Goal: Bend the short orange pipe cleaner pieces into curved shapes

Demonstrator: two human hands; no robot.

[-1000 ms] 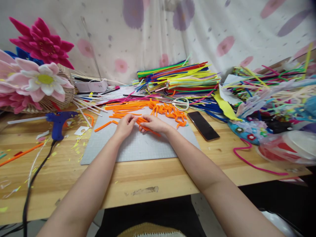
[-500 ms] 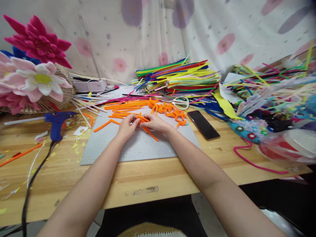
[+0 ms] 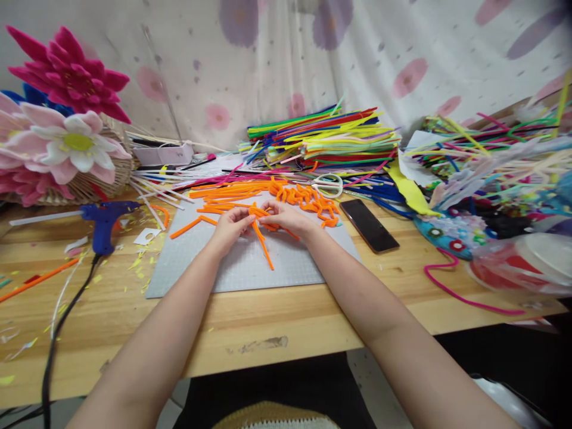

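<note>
Between my two hands are orange pipe cleaners (image 3: 262,243), held just above a grey cutting mat (image 3: 268,274). My left hand (image 3: 232,226) pinches them from the left, thumb against fingers. My right hand (image 3: 283,217) grips them from the right. One end hangs down toward me and another sticks out under my right hand. Straight orange pipe cleaners (image 3: 227,190) lie at the back left of the mat. Bent, wavy orange pieces (image 3: 308,199) are heaped behind my right hand. How the held strands join is partly hidden by my fingers.
A blue glue gun (image 3: 103,226) lies at the left, its black cord running to the front edge. Fuzzy flowers (image 3: 74,143) stand behind it. A phone (image 3: 370,226) is right of the mat; scissors (image 3: 329,185) and stacked coloured pipe cleaners (image 3: 322,140) lie behind.
The held orange pipe cleaners have turned: one end now points more steeply down toward me and another sticks out to the right. Both hands stay in nearly the same place.
</note>
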